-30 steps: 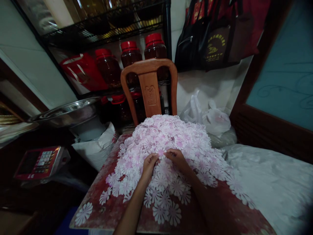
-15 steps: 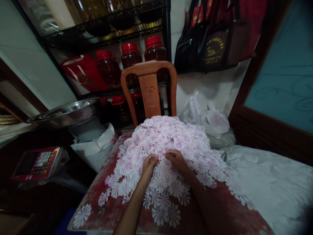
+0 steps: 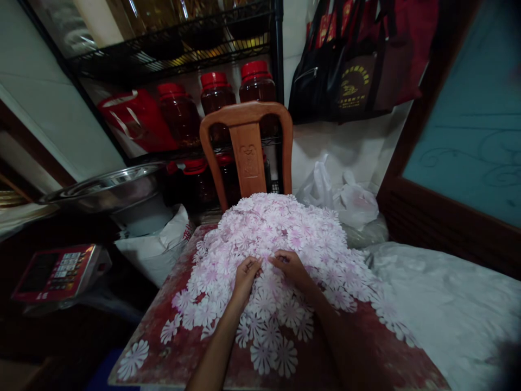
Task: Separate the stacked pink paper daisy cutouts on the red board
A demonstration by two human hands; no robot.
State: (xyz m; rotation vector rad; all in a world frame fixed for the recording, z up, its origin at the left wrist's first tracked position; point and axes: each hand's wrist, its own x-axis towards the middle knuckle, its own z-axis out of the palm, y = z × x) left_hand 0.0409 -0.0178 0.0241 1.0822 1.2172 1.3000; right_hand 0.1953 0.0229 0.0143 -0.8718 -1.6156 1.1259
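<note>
A large heap of white artificial flower petal pieces (image 3: 280,217), flat and tinged pink at their centres, covers much of a worn red tabletop (image 3: 163,353). Over the front of the heap, my left hand (image 3: 247,276) is closed in a pinch, thumb against the fingers. My right hand (image 3: 292,267) pinches likewise just to its right. Between the two sets of fingertips is one flower petal piece (image 3: 265,257), seemingly held by both hands; its edges blend with the heap behind. Single pieces lie loose near the table's front left corner.
A wooden chair (image 3: 249,157) stands behind the table, before a black rack (image 3: 171,65) with red-lidded jars (image 3: 215,95). Left are a scale (image 3: 57,271) and a metal basin (image 3: 109,184). A white sack (image 3: 443,304) lies to the right. Bags (image 3: 350,81) hang behind.
The view has shifted slightly, so most things sit a little further left. My hands stay nearly in place, fingertips pinched around the petal piece.
</note>
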